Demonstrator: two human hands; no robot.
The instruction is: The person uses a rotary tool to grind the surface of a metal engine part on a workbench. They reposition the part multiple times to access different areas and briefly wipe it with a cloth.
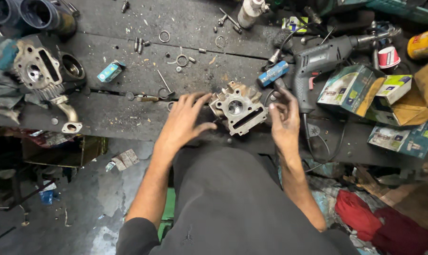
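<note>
Both hands flank a cast metal engine part point(236, 111) near the counter's point(129, 118) front edge: the left hand point(184, 123) is spread, fingers touching its side; the right hand point(284, 120) is loosely curled against the other side, gripping nothing. A grey drill point(320, 59) lies just behind, green-and-white boxes point(360, 89) to the right.

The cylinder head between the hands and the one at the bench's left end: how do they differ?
The cylinder head between the hands sits bare at the bench's near edge, flanked by the left hand and right hand. The cylinder head at the left lies untouched against a rag, with a curved pipe below it. Both are grimy cast metal with a round bore.
</note>
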